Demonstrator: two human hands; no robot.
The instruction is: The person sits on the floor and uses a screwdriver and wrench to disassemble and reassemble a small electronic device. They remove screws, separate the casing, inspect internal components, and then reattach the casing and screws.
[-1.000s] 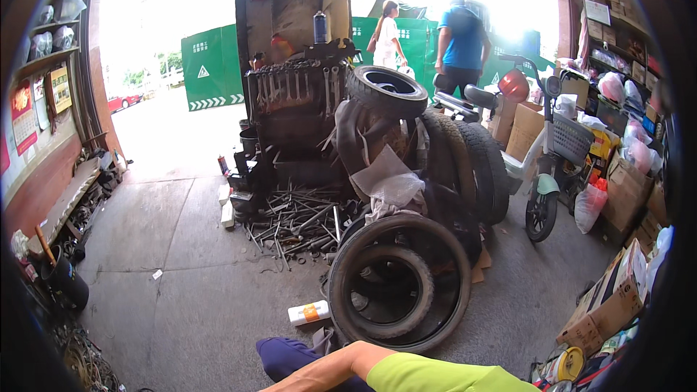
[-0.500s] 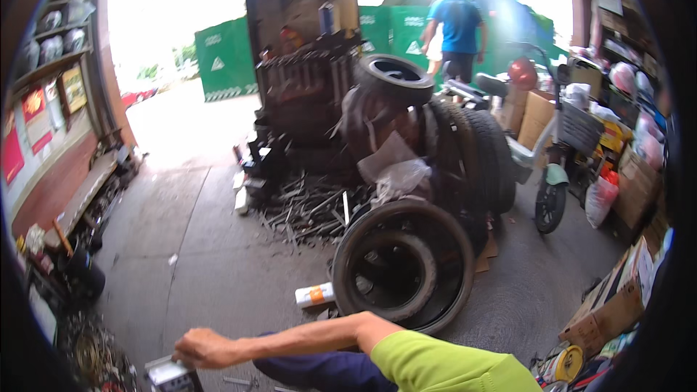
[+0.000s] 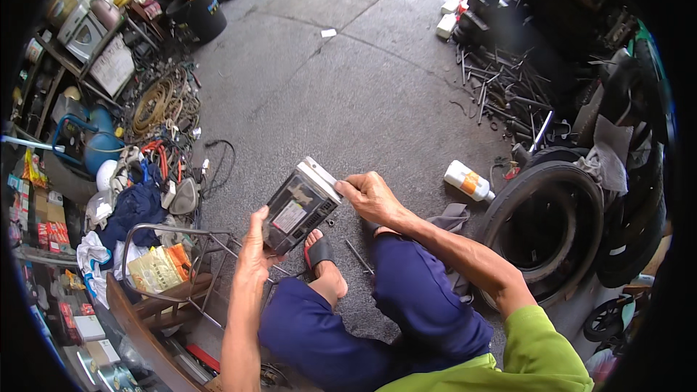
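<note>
You wear a lime-green cloth top (image 3: 465, 377), its short right sleeve (image 3: 546, 345) ending just above your elbow. Your legs are covered by deep purple-blue cloth trousers (image 3: 428, 294), mostly smooth, with soft creases and a faint sheen on the right knee. On your left foot is a black open-toed slide sandal (image 3: 320, 251) with red along its edge. Your left hand (image 3: 253, 252), right hand (image 3: 372, 199) and both forearms are bare.
</note>
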